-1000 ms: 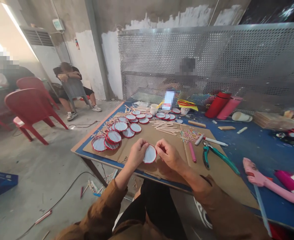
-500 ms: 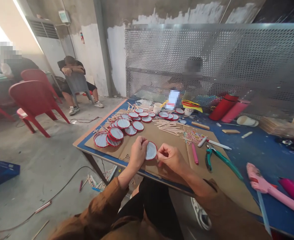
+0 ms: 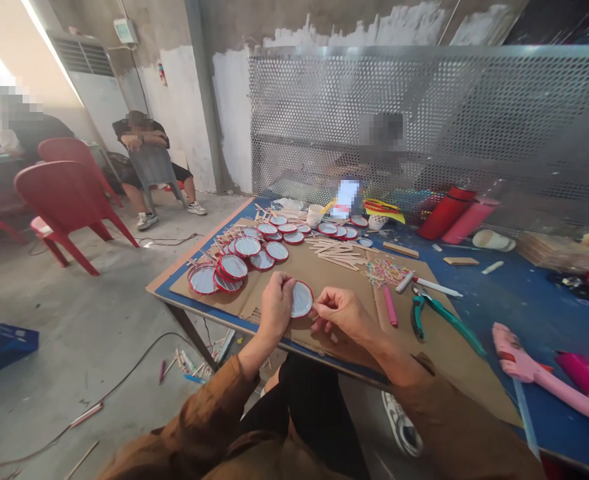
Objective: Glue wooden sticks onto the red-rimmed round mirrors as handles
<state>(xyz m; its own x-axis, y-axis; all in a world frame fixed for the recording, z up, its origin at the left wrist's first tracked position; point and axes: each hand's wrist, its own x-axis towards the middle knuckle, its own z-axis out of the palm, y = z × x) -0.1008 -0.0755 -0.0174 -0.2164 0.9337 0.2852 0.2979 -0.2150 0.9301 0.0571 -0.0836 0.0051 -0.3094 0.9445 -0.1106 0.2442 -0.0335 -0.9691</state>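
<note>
My left hand (image 3: 277,303) is closed on the left edge of a small round red-rimmed disc (image 3: 301,299) with a pale, shiny face, perhaps a toy drum. The disc is held tilted up over the table's front edge. At its right rim, the thumb and forefinger of my right hand (image 3: 341,312) are pinched together; whatever lies between them is too small to tell. To the left lies a pile of similar red-rimmed discs (image 3: 233,267), several with wooden sticks. Flat wooden sticks (image 3: 337,253) and a tangle of coloured strings (image 3: 385,273) lie beyond my hands.
Cardboard (image 3: 259,303) covers part of the blue table (image 3: 474,293). On the right are green-handled pliers (image 3: 447,320), a pink marker (image 3: 390,306) and a pink glue gun (image 3: 534,373). A phone (image 3: 345,199) stands before a perforated metal screen (image 3: 314,120). Another person (image 3: 144,147) sits at the left.
My right fingers have shifted slightly at the disc's rim, and the lower fingers look a little more spread. The left hand keeps its hold on the disc. The view has moved slightly.
</note>
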